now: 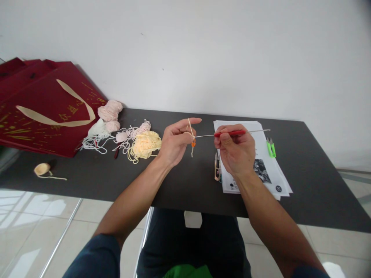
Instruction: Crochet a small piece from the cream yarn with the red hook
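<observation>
My left hand (176,141) is raised over the dark table (304,181), its fingers pinched on a small orange crochet piece (193,143), with cream yarn (190,127) looped over the extended forefinger. My right hand (235,148) is closed around a red-handled crochet hook (232,133). The hook's metal tip points left and reaches the orange piece. A loose heap of pale yellow yarn (145,144) lies just left of my left hand.
Pink and white yarn bundles (108,116) lie beside a dark red gift bag (43,108) at the far left. A small tan piece (42,169) sits near the left front edge. Printed papers (269,170), green snips (271,148) and another small tool (216,166) lie at right.
</observation>
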Available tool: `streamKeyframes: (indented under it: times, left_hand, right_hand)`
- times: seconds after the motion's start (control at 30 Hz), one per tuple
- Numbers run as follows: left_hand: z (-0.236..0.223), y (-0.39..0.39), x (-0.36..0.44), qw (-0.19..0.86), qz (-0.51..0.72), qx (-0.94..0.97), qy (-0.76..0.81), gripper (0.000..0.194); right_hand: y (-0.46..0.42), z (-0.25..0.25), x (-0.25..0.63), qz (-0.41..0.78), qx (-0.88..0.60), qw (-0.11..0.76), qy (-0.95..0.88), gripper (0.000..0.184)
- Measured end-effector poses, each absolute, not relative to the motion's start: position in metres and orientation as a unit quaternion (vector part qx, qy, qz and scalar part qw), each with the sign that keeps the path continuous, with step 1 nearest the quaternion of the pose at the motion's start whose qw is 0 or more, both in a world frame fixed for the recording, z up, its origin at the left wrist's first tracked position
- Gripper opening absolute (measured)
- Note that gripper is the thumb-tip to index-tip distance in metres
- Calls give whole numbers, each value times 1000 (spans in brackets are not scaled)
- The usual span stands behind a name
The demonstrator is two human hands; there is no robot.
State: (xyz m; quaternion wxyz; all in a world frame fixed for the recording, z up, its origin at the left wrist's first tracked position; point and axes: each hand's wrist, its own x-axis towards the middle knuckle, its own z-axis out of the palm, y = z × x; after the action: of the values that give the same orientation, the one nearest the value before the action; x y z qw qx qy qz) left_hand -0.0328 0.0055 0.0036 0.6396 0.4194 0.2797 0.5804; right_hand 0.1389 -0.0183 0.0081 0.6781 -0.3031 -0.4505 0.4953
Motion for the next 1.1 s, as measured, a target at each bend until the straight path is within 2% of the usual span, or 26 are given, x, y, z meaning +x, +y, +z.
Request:
streamKeyframes:
  times: [0.23,0.37,0.47,0.6,0.8,1.1]
  left_hand:
    - [5,6,-33,705,543,386,244,38]
    - [5,7,-33,737,528,357,226,33]
    - [4,7,-34,718,546,369,223,27]
    - [1,4,-30,633,599,404,278,18]
    - [-4,1,-20,529,609,457,376,20]
    - [-5,-1,-14,532,623,440,367,42]
  right_hand:
    - [-19,10,141,505,-308,663,-459,24]
    - [-17,11,142,556,-295,649,-427,25]
    - [-16,10,141,617,-293,639,-354,26]
    - [-16,8,133,654,-302,636,-276,25]
    - [-19,2,121,643,-319,649,-252,25]
    - [-20,-2,120,621,-334,654,-274,24]
